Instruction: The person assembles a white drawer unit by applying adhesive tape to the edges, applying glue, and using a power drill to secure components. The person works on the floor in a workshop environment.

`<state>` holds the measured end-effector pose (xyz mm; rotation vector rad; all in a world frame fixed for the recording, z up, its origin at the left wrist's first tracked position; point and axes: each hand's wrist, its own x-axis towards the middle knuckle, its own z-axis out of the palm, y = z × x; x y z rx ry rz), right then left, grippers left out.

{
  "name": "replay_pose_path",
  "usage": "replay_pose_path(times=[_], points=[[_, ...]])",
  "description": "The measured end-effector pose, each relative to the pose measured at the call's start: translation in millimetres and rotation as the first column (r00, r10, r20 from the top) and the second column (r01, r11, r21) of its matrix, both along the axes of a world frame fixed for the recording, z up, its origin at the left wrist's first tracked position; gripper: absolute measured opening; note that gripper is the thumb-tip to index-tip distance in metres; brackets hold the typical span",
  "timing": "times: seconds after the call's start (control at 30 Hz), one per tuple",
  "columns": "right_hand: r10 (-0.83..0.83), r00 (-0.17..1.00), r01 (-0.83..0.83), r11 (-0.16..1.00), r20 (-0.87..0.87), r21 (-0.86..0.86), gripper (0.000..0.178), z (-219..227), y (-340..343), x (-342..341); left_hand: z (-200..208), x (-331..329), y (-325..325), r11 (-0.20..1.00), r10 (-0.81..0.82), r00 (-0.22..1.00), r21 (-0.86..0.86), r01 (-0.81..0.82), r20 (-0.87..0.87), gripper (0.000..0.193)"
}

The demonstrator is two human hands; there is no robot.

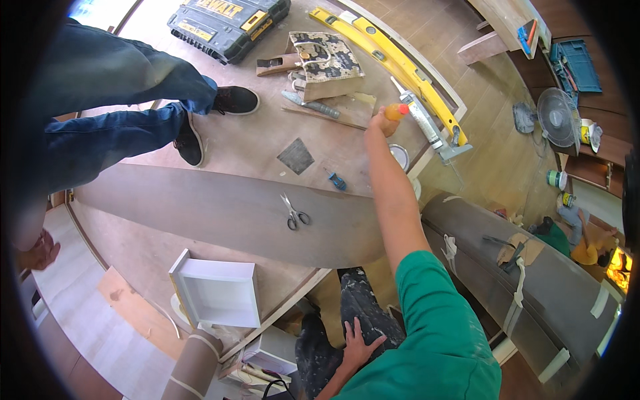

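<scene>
My right arm in a green sleeve reaches across the wooden work surface. At its end my right hand (381, 124) is closed around a small orange bottle (395, 113) with a red cap. A caulking gun (427, 127) with a sealant tube lies just right of the bottle, and a round tin lid or can (399, 156) is below the wrist. My left hand (359, 344) rests with spread fingers on my paint-spattered trouser leg, holding nothing. Scissors (293, 213) lie on a long grey-brown sheet (220, 207) before me; a blue screwdriver (337, 181) lies beyond it.
Farther off are a yellow spirit level (393, 63), a black tool case (230, 27), a patterned pouch (327, 63) and a dark square piece (295, 156). Another person's shoes (236, 100) stand at left. A white drawer box (220, 293) sits near; a large roll (520, 267) lies right.
</scene>
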<state>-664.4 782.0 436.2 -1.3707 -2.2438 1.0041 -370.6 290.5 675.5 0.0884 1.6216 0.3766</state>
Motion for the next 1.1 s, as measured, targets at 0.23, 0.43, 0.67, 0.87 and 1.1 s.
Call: replay_pose_path(times=[0.23,0.43,0.67,0.87,1.1], points=[[0.035,0.998,-0.035,0.999,0.047,0.006,0.048,0.1,5.9,3.0,-2.0,-0.5,-2.0,1.0,0.024,0.999,-0.006,-0.024,0.042,0.126],[0.079,0.991,-0.08,0.997,0.108,0.006,0.049,6.3,37.6,8.7,-0.1,-2.3,2.4,1.0,0.016,1.0,-0.003,-0.016,0.021,0.126],[0.111,0.977,-0.112,0.994,0.183,-0.004,0.051,4.4,53.6,14.7,3.4,-13.9,9.6,1.0,0.006,0.999,-0.015,-0.006,0.041,0.126],[0.123,0.971,-0.129,0.992,0.204,0.015,0.053,-1.9,50.1,10.4,3.2,-16.2,8.2,1.0,0.01,0.999,-0.015,-0.009,0.034,0.127],[0.147,0.971,-0.156,0.987,0.186,0.032,0.055,18.8,37.1,22.1,7.8,-8.2,2.1,1.0,0.016,1.0,0.022,-0.016,0.008,0.126]])
